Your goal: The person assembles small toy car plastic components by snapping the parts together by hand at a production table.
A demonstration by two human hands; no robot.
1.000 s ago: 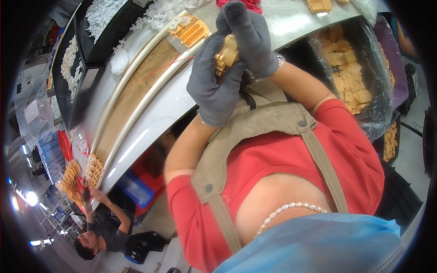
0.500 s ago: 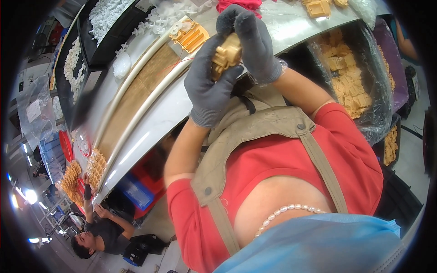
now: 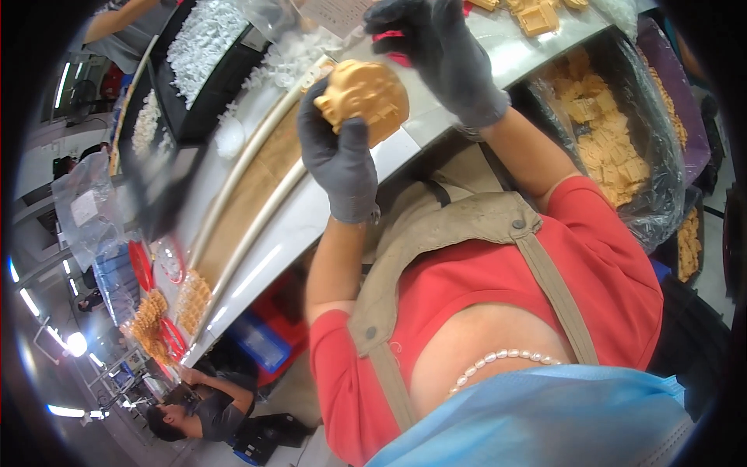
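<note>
My left hand [image 3: 340,167], in a dark grey glove, holds a yellow-orange moulded plastic part [image 3: 373,101] over the near edge of the belt. The part's rounded, bumpy face shows, with the thumb pressed on its near side. My right hand [image 3: 459,74], gloved alike, is off to the right of the part, apart from it. Its fingers are spread and nothing shows in them. Behind those fingers lies a bright pink-red cloth [image 3: 395,56], partly covered by the hand.
A brown conveyor belt [image 3: 233,210] between pale rails runs down to the left. Black trays hold white pieces [image 3: 206,47]. To my right stands a plastic-lined bin of yellow-orange parts [image 3: 611,148]; more parts [image 3: 537,19] lie on the table. Another person [image 3: 210,405] works at lower left.
My right hand has let go of the part and moved away to the right. My left hand has shifted left with the part, which is turned to show its rounded face.
</note>
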